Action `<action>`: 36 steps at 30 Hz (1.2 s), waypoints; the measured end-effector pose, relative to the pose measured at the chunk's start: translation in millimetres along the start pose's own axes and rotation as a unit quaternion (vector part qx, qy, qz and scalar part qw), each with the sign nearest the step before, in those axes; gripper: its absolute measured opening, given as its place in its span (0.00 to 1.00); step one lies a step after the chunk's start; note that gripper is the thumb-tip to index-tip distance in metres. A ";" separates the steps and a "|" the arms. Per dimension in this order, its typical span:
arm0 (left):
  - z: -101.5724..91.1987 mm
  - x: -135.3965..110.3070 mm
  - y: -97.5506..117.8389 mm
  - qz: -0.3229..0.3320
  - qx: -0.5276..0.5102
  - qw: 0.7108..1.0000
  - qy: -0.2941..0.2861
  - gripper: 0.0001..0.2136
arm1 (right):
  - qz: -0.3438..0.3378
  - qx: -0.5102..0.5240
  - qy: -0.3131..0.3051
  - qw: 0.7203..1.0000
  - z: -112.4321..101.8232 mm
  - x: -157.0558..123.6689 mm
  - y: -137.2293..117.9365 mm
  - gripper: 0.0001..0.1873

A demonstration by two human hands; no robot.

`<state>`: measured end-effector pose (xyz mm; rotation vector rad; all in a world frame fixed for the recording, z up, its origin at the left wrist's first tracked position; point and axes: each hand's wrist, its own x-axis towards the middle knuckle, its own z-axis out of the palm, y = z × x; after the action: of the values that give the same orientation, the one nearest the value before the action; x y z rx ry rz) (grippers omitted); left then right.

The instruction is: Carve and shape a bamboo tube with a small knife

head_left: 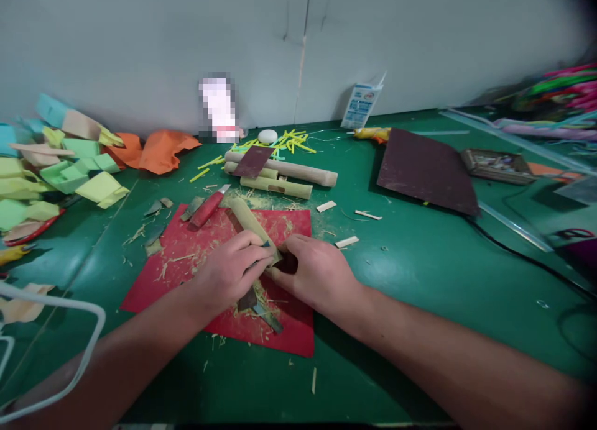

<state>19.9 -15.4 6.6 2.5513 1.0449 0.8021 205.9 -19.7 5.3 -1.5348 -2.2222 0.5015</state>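
One piece of bamboo sits right in the hands: its middle is under the fingers of the left hand (237, 262), and its near end is at the right hand (319, 269). The bamboo (246, 215) leans away to the left, with its far end bare. Below it is a red sheet (298, 324), messy with thin curls and dust. Dark peels (268, 318) lie just under the hands, and more lie off to the left. A red knife (208, 209) rests near the far end, its blade out and pointing away.

Past the sheet are three sticks (321, 174) side by side, with a small brown sheet (253, 161) on top. Yellow strips (298, 143) are heaped behind them, near a white egg shape (267, 136). To the right, a big dark sheet (424, 172) lies on the green table (420, 281), with a box (499, 164) of bits beside it. Folded paper (102, 189) is piled on the left. A white frame (99, 321) pokes in low and crosses in front of the left arm.

The left fingers are bent and close together, pressing over the bamboo. The right thumb and finger pinch its near end, though their tips are partly hidden.
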 end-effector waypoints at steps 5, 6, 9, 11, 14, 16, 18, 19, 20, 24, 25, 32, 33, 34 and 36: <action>0.4 0.2 0.3 0.005 -0.005 1.000 -0.007 0.08 | -0.002 -0.015 0.000 1.000 -0.5 -0.5 -1.6 0.11; 0.6 0.1 0.3 0.004 -0.003 1.000 -0.006 0.08 | -0.002 -0.016 0.002 1.000 -0.5 -0.7 -1.8 0.12; 1.4 -0.1 0.1 0.004 -0.006 1.000 -0.013 0.08 | -0.001 -0.021 0.005 1.000 0.0 -0.9 -1.7 0.11; 1.6 0.0 0.0 0.000 -0.009 1.000 -0.012 0.08 | -0.002 -0.021 0.011 1.000 0.4 -0.6 -1.2 0.11; 1.2 0.5 0.1 -0.001 -0.002 1.000 -0.005 0.08 | -0.005 -0.022 0.012 1.000 0.9 0.0 -0.2 0.12; 0.8 0.9 0.0 0.008 -0.004 1.000 -0.014 0.08 | -0.006 -0.022 0.008 1.000 1.1 0.1 0.2 0.11; 0.4 1.1 -0.5 0.007 -0.007 1.000 -0.014 0.08 | -0.005 -0.021 0.008 1.000 1.0 -0.1 0.0 0.12; 0.3 1.1 -0.9 0.005 -0.006 1.000 -0.010 0.08 | -0.006 -0.021 0.009 1.000 0.9 -0.3 -0.2 0.12; 0.3 1.0 -1.3 0.003 -0.004 1.000 -0.008 0.08 | -0.006 -0.022 0.009 1.000 0.6 -0.4 -0.5 0.12; 1.0 0.3 -1.6 0.004 -0.001 1.000 -0.012 0.08 | -0.006 -0.027 0.008 1.000 -0.6 -0.6 -1.3 0.11; 1.2 0.2 -1.4 0.001 -0.002 1.000 -0.009 0.08 | -0.007 -0.028 0.008 1.000 -0.8 -0.6 -1.3 0.12; 1.3 1.5 -0.8 0.001 -0.006 1.000 0.002 0.07 | -0.007 -0.031 0.006 0.999 1.0 -0.8 -1.0 0.11; 1.2 1.5 -1.0 -0.002 -0.007 1.000 0.004 0.07 | -0.009 -0.031 0.009 0.999 1.2 -0.9 -0.8 0.11; 1.2 1.5 -1.1 -0.002 -0.008 1.000 0.004 0.07 | -0.010 -0.031 0.011 0.999 1.4 -1.0 -0.6 0.11; 1.3 1.4 -1.0 0.001 -0.012 1.000 -0.003 0.07 | -0.010 -0.030 0.012 0.999 1.4 -1.1 -0.2 0.11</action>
<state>20.9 -13.8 5.6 2.5327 1.0262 0.8027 205.3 -20.9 4.1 -1.5394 -2.2503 0.4130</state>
